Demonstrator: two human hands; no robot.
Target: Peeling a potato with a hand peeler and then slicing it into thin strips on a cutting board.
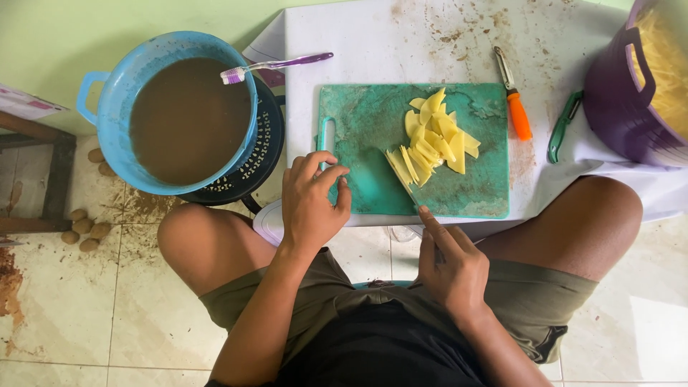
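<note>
Gripping a knife (410,192), the right hand (450,266) has its fingers (432,222) curled tight round the handle, the forefinger stretched along the top toward the blade. The blade tip lies at the near edge of the potato slices (433,140), touching the lowest of them. These pale yellow strips sit in a loose heap on the right half of the green board (365,179).

The left hand (309,204) rests at the board's near left corner, its fingers (331,173) bent and drawn close together, the tips on the board beside its slot handle; it holds nothing that I can see. It stays apart from the slices.

The board lies on a white counter (373,43) smeared with brown dirt. Right of the board lie an orange-handled peeler (514,100) and a green peeler (561,127), near each other but not touching. A purple bucket (616,107) stands at the far right, filled with pale yellow strips.

Left of the counter, a blue tub (115,107) of muddy brown water sits on a black colander (254,161). A purple toothbrush (276,66) lies across the tub's rim. Small unpeeled potatoes (84,229) lie on the tiled floor (72,315) below, beside the person's bare knee.
</note>
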